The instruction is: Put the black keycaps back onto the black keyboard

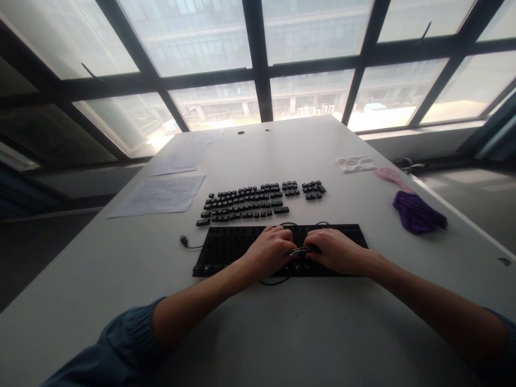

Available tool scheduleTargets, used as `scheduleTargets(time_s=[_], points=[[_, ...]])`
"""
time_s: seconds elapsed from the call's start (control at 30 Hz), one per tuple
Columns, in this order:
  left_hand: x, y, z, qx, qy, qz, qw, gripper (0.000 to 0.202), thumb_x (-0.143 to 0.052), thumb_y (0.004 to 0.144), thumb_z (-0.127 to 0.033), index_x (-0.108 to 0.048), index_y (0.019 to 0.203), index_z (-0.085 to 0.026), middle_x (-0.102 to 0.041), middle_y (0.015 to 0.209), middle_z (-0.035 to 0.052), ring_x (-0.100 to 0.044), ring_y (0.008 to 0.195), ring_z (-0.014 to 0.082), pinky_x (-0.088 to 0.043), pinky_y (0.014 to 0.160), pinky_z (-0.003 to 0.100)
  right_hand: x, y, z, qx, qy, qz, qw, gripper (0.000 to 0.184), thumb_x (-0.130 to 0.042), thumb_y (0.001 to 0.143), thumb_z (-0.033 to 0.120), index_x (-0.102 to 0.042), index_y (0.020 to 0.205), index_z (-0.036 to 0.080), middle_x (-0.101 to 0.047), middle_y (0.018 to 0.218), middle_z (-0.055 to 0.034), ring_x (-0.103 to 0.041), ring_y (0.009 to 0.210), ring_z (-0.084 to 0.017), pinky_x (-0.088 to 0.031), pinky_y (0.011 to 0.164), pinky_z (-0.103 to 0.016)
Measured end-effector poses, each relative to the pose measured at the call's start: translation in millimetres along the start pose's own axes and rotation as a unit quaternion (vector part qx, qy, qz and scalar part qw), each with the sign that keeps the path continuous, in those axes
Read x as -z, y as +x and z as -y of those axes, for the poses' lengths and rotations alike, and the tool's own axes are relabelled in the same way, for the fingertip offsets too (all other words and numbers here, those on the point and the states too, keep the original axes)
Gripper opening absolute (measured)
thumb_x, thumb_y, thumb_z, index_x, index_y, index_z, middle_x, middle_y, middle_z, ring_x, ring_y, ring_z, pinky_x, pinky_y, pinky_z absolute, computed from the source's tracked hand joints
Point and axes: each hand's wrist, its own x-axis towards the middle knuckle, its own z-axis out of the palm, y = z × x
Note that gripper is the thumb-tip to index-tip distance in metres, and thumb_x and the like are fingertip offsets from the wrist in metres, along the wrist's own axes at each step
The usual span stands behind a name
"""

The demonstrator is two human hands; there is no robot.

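Backlit, glare thru windows [310,32]; fg dim, pic hazy.

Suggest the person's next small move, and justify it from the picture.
Probably ease up one of the front-row keycaps with the metal tool: the right hand appears to grip it over the keyboard, the left hand is beside its tip, and many loose keycaps already lie beyond.

- Keyboard [231,242], lower centre of frame: plain black.
- Loose keycaps [281,210], centre: black throughout.
- Hand tool [299,251], lower centre: silver and black.
- Desk [258,333], centre to bottom: plain white.
- Paper sheets [161,196], left of centre: pale grey-white.
- Brush-like item [388,173], right: pink.
- Bunched cloth [419,212], right: deep purple.
- Sleeve [124,341], lower left: muted blue.
- Window frame [258,59], top: dark grey, barred in a grid.
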Motion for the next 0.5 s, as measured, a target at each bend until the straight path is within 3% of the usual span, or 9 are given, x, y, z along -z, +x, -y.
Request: scheduleTargets(time_s=[0.3, 0.5], points=[[-0.4, 3.4, 3.4, 0.027, -0.102, -0.008, 0.994, 0.007, -0.071, 0.087, -0.025, -0.076, 0.087, -0.020, -0.068, 0.088, 0.0038, -0.061, 0.087, 0.0183, -0.041, 0.078, 0.029, 3.1, -3.0, 5.9, -0.019, 0.007, 0.026, 0.999, 0.007, -0.058, 0.093, 0.021, -0.061, 0.088, 0.018, -0.070, 0.092, -0.0068, -0.065, 0.082, -0.020, -0.038, 0.068, -0.027], [-4.8, 3.4, 5.4, 0.050, -0.117, -0.025, 0.992, 0.016, -0.064, 0.085, -0.009, -0.075, 0.090, -0.020, -0.068, 0.092, 0.0038, -0.060, 0.089, 0.0182, -0.042, 0.080, 0.029, 2.0, -2.4, 7.0, -0.025, 0.005, 0.022, 0.999, 0.007, -0.054, 0.093, 0.017, -0.060, 0.090, 0.018, -0.069, 0.093, -0.0069, -0.064, 0.082, -0.020, -0.036, 0.068, -0.028]])
